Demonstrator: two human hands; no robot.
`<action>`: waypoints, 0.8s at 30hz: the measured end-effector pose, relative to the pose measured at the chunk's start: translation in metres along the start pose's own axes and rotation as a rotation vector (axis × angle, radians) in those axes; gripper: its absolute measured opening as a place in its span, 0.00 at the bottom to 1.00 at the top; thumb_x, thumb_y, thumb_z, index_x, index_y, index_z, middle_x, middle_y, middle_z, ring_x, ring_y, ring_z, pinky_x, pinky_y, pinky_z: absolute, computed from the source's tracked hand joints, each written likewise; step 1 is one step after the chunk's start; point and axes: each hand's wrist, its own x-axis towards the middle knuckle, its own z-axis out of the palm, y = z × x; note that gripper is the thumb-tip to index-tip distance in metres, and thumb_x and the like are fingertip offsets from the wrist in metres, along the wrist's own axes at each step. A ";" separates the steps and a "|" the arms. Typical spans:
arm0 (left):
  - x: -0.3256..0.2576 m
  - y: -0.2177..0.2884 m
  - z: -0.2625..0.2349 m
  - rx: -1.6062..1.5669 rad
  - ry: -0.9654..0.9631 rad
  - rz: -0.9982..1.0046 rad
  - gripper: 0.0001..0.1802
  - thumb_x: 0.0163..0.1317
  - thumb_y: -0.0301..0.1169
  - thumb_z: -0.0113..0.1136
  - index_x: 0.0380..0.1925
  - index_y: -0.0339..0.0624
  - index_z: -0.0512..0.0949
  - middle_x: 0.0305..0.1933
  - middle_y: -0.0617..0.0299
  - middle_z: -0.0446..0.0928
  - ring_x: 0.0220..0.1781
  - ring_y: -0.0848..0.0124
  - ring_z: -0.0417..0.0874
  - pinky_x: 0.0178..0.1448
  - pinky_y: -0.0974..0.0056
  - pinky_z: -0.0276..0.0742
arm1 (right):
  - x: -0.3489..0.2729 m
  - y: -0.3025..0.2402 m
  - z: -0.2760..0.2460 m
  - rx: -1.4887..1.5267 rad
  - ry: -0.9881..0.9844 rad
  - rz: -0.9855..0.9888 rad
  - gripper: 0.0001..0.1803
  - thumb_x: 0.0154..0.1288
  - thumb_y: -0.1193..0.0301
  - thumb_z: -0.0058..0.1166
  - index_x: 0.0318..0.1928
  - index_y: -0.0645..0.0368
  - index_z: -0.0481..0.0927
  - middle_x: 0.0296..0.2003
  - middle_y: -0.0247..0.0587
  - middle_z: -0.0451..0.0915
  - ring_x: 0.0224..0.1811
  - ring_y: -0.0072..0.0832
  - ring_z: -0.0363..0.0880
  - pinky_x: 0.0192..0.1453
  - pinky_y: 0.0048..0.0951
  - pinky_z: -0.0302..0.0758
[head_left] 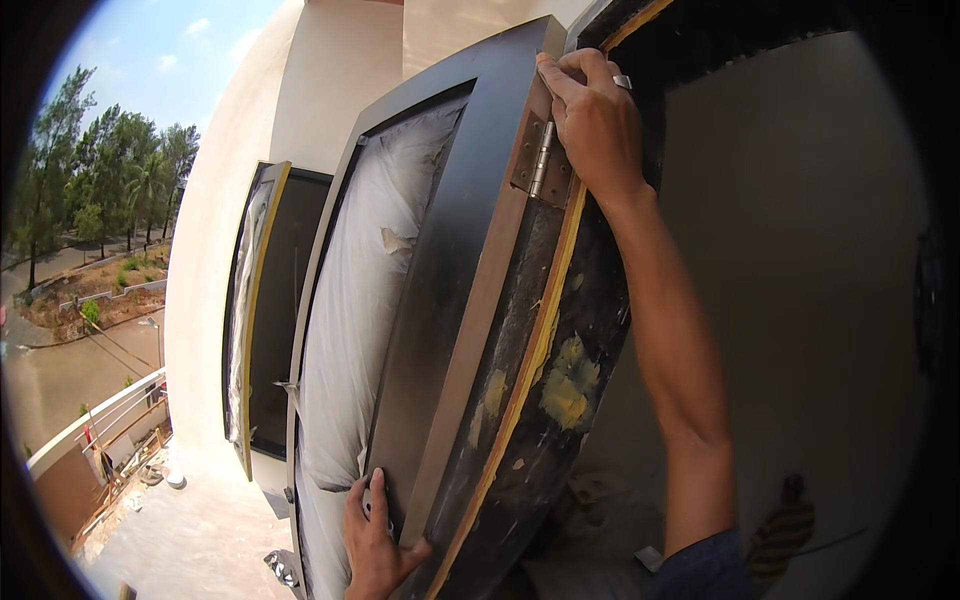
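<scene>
A dark brown door [420, 330] stands ajar, its recessed panel covered with wrinkled, slightly torn plastic sheeting [345, 280]. Low on the door, my left hand [378, 548] grips the stile, fingers on its face and thumb toward its edge. High up, my right hand [595, 115], with a ring on one finger, presses bent fingers and thumb against the door's upper edge. Anything pinched in them is hidden. Just below those fingers, a metal hinge [542, 160] joins the door to the dark frame [505, 330], which has a yellow foam strip along it.
Another plastic-covered shutter [255, 320] hangs open on the pale wall [215, 230] at left. Beyond are a balcony railing [100, 420], scattered debris and trees. A person in a striped top [782, 535] appears in the dark area at lower right.
</scene>
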 end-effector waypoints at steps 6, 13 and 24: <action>0.001 -0.005 0.002 -0.006 0.008 -0.002 0.63 0.31 0.31 0.75 0.73 0.34 0.54 0.64 0.40 0.63 0.65 0.43 0.68 0.69 0.50 0.68 | 0.000 -0.010 -0.002 0.027 0.013 -0.036 0.16 0.59 0.74 0.63 0.49 0.50 0.87 0.39 0.32 0.79 0.42 0.35 0.80 0.47 0.37 0.80; 0.001 -0.002 0.003 -0.028 -0.012 -0.026 0.63 0.31 0.32 0.75 0.72 0.35 0.55 0.64 0.41 0.63 0.66 0.44 0.68 0.69 0.50 0.68 | 0.027 0.020 -0.009 -0.096 0.104 -0.170 0.14 0.58 0.74 0.61 0.45 0.48 0.89 0.39 0.30 0.81 0.43 0.33 0.80 0.46 0.38 0.79; 0.000 -0.003 0.003 -0.035 0.009 -0.004 0.63 0.31 0.32 0.75 0.73 0.36 0.55 0.64 0.41 0.63 0.65 0.44 0.68 0.67 0.50 0.69 | 0.070 0.028 -0.041 0.581 -0.496 -0.219 0.15 0.57 0.80 0.56 0.41 0.52 0.89 0.38 0.29 0.87 0.47 0.28 0.82 0.56 0.34 0.77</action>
